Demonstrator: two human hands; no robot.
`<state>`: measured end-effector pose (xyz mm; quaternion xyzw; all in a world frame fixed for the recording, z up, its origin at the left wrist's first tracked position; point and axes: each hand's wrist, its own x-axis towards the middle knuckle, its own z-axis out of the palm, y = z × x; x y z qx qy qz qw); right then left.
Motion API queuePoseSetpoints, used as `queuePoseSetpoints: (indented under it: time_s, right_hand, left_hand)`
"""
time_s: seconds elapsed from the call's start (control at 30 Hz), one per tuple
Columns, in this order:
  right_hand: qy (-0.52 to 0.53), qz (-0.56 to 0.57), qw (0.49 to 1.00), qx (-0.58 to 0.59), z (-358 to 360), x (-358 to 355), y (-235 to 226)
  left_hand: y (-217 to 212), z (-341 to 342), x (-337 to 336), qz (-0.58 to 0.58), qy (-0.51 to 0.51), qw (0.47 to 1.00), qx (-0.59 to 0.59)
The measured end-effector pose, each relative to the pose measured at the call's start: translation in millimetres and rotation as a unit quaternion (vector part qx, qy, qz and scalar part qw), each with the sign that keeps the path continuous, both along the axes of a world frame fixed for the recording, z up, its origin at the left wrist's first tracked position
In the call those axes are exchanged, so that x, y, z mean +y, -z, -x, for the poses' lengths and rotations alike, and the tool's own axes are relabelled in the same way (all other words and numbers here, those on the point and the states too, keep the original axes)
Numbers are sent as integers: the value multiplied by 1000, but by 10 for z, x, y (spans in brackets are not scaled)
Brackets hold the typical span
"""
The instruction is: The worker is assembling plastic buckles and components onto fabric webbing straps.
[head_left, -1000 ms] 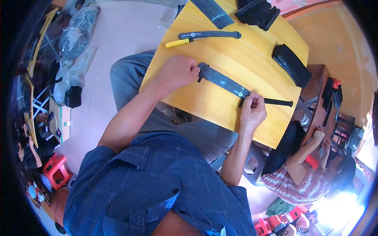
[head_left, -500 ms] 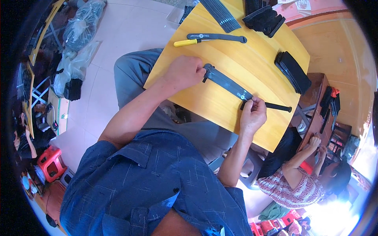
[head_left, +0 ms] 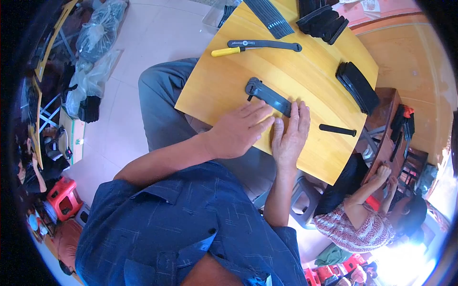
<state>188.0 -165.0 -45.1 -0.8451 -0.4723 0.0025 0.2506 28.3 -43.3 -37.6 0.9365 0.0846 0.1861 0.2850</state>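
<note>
A dark strap (head_left: 272,99) lies folded into a flat band on the yellow wooden table (head_left: 229,90), its left end rounded, with a short black tab sticking out below it. My left hand (head_left: 243,128) rests at the band's near edge, fingers stretched out. Flat fingers of my right hand (head_left: 291,133) cover the band's right end. Nothing is gripped in either hand. To the right lies a short narrow black strip (head_left: 338,129). Farther off, a long dark strap (head_left: 267,45) with a hole at one end lies against a yellow-handled tool (head_left: 225,52).
Dark straps in a row (head_left: 269,19) and a black pile (head_left: 322,25) occupy the far side. A stack of black pieces (head_left: 358,88) sits at the right edge. Another person (head_left: 355,219) works at a brown table on the right. Plastic-wrapped bundles (head_left: 100,33) lie at left.
My left hand has let go of the strap's left end and moved down and right. My right hand has opened and lies flat on its right end. The black strip now lies apart from it.
</note>
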Motion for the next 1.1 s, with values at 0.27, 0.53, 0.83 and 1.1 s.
queuePoseSetpoints:
  time_s: [0.27, 0.53, 0.83, 1.1]
  right_hand:
    - [12, 86, 996, -15, 0, 13, 74]
    - [19, 159, 987, -9, 4, 30, 101]
    - [10, 177, 984, 3, -20, 16, 93]
    - [5, 201, 979, 13, -40, 51, 2]
  left_hand:
    - [19, -9, 2, -6, 57, 997, 47]
    - [114, -227, 8, 43, 110, 990, 76]
    - [146, -305, 174, 32, 111, 987, 111]
    - [147, -103, 497, -27, 37, 984, 174]
